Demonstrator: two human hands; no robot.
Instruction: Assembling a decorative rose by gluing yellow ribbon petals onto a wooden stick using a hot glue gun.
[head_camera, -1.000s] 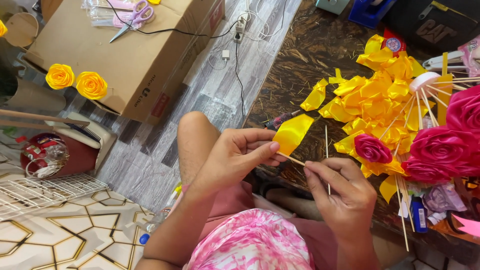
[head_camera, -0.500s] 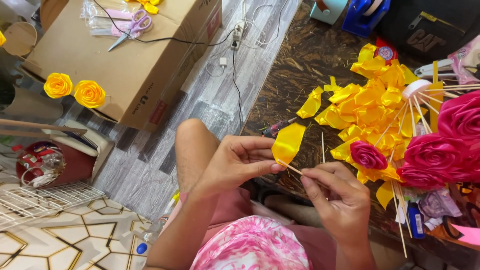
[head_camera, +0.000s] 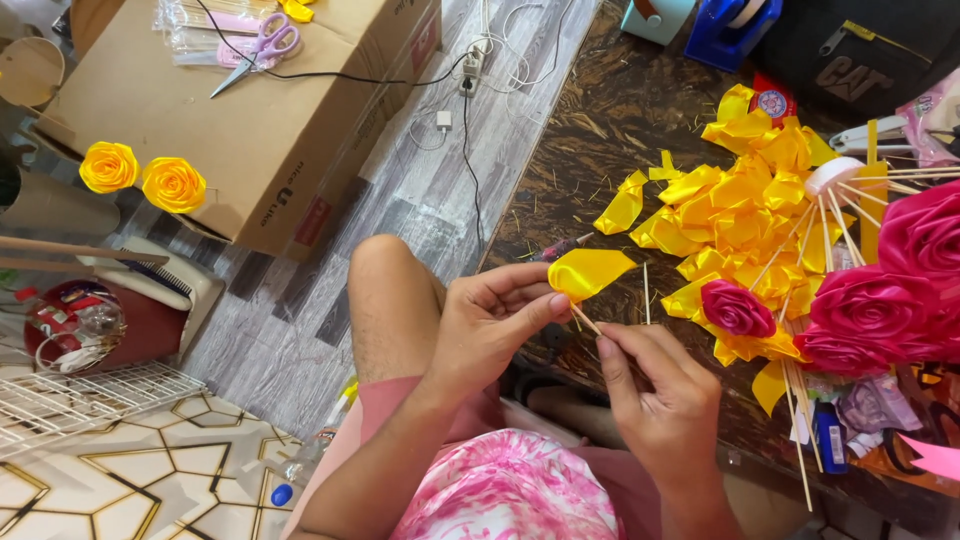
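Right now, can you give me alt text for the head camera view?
Left hand pinches a folded yellow satin ribbon petal against a thin wooden skewer held by the right hand, beside a pile of yellow ribbon petals and pink ribbon roses.

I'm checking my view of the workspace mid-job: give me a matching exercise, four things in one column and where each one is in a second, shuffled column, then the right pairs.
Things:
1. yellow ribbon petal
2. scissors
3. two yellow roses
4. thin wooden stick

Places:
A. on top of the cardboard box
B. beside the box's lower left edge
C. pinched in the left hand at thumb and fingertips
D. between both hands, the right hand gripping its lower end

Pairs: 1-C, 2-A, 3-B, 4-D
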